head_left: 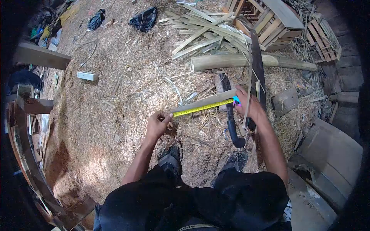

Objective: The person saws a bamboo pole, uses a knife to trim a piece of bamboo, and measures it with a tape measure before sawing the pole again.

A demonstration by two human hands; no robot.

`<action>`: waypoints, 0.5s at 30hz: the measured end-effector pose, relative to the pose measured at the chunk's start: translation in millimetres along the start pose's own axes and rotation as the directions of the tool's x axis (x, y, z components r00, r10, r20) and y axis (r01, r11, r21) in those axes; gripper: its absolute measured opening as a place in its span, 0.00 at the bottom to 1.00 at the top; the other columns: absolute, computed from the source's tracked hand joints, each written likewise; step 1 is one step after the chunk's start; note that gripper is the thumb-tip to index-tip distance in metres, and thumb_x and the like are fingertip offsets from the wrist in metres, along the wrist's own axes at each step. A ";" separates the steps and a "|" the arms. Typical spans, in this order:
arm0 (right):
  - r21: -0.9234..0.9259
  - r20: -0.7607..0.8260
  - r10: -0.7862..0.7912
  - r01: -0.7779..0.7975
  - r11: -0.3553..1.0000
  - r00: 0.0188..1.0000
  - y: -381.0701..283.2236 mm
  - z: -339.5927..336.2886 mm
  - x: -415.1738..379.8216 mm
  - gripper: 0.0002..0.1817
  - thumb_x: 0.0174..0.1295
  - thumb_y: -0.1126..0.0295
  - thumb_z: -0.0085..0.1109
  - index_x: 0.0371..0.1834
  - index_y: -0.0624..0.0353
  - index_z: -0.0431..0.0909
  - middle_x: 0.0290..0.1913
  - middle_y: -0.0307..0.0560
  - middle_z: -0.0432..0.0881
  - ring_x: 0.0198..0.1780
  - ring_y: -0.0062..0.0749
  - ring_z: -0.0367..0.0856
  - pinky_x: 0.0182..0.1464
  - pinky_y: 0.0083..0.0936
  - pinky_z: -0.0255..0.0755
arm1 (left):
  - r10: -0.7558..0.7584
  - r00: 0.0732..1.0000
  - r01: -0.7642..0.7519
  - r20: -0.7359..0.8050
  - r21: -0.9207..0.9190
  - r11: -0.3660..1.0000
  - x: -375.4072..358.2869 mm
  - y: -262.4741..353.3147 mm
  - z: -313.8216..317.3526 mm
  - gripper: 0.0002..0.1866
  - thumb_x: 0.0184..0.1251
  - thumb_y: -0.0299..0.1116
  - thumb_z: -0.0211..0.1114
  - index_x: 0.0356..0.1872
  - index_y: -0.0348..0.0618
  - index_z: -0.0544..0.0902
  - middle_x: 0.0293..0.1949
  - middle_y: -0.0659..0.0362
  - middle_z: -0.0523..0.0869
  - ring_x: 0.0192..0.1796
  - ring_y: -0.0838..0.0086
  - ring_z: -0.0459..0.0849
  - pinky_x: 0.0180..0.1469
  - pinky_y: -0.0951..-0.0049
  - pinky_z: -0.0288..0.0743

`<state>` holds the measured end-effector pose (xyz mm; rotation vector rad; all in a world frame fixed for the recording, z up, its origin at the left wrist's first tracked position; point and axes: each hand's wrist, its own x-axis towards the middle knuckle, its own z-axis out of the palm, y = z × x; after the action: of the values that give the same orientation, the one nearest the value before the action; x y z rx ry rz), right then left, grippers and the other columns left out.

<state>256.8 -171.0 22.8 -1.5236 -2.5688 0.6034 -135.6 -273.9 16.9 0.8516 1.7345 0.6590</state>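
Observation:
A yellow tape measure [202, 108] is drawn out along a flat wooden strip [208, 101], which slants up to the right. My left hand [157, 125] pinches the tape's end against the strip's left end. Around the blue and pink tape case and the strip's right end, my right hand [248, 104] is closed. Beneath the strip lies a tool with a dark blade and a curved black handle [234, 133]. A long dark blade-like piece [259, 71] runs upward behind my right hand, with a thin pale strip [250, 65] overlapping it.
Wood shavings cover the ground. Ahead lie a bamboo pole [231, 61], a heap of split strips [210, 36] and a slatted crate [275, 29]. A small block [87, 76] and a black plastic bag [143, 19] are farther left. Wooden framing [25, 127] stands at the left edge.

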 end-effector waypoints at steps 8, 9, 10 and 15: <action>0.057 0.114 0.066 -0.073 0.996 0.991 -9.3 -12.6 6.3 0.27 0.47 0.72 0.69 0.49 0.63 0.68 0.51 0.61 0.74 0.54 0.62 0.75 0.55 0.47 0.73 | 0.062 0.998 -0.061 -0.001 -0.153 0.986 10.9 7.3 -1.6 0.10 0.67 0.30 0.68 0.34 0.34 0.78 0.25 0.58 0.84 0.22 0.80 0.80 0.21 0.77 0.73; 0.057 0.117 0.064 -0.071 0.996 0.991 -12.9 -11.7 6.3 0.27 0.47 0.72 0.69 0.49 0.63 0.68 0.51 0.61 0.74 0.54 0.62 0.75 0.55 0.47 0.73 | 0.093 0.995 -0.097 -0.029 -0.172 0.980 14.0 10.5 -4.0 0.09 0.66 0.29 0.69 0.34 0.35 0.79 0.25 0.59 0.84 0.22 0.81 0.79 0.22 0.78 0.72; 0.044 0.127 0.104 -0.110 0.993 0.986 -15.8 -11.3 7.0 0.26 0.47 0.72 0.68 0.49 0.64 0.68 0.51 0.61 0.74 0.54 0.61 0.76 0.55 0.47 0.74 | 0.125 0.990 -0.134 -0.059 -0.190 0.973 17.7 14.3 -6.6 0.08 0.66 0.28 0.69 0.34 0.35 0.79 0.25 0.59 0.84 0.23 0.81 0.79 0.22 0.80 0.71; -0.023 0.084 0.179 -0.178 0.984 0.980 -33.7 -1.7 5.7 0.23 0.47 0.74 0.63 0.49 0.63 0.69 0.48 0.59 0.73 0.54 0.61 0.74 0.57 0.46 0.72 | 0.164 0.985 -0.172 -0.061 -0.178 0.969 38.1 10.1 -24.4 0.08 0.63 0.27 0.71 0.35 0.37 0.80 0.24 0.59 0.84 0.23 0.81 0.78 0.22 0.79 0.69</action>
<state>226.8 -179.8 36.5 -1.7855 -2.5200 0.6839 -164.2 -238.0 10.7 0.8658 1.6245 0.9433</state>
